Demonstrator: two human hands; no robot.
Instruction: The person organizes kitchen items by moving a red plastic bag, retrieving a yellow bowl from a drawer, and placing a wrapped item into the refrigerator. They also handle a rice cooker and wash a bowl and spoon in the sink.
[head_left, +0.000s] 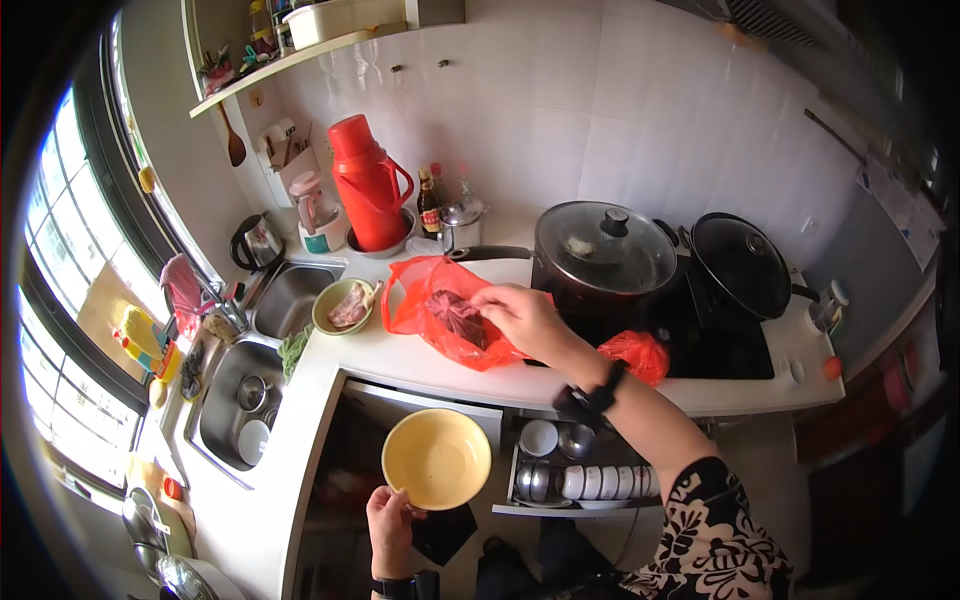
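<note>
My left hand grips the rim of an empty yellow bowl, held in front of the counter's edge. With its fingers pinched together, my right hand holds the top of a knotted clear plastic bag with dark red contents. That bag lies in an opened red plastic bag on the white counter. Left of the red bag, a green bowl contains a piece of raw meat with bone. Another red plastic bag, bunched up, is at the cooktop's front edge.
A lidded pan and a covered wok stand on the black cooktop. An open drawer of bowls juts out below the counter. A red thermos stands at the back; a double sink is at left.
</note>
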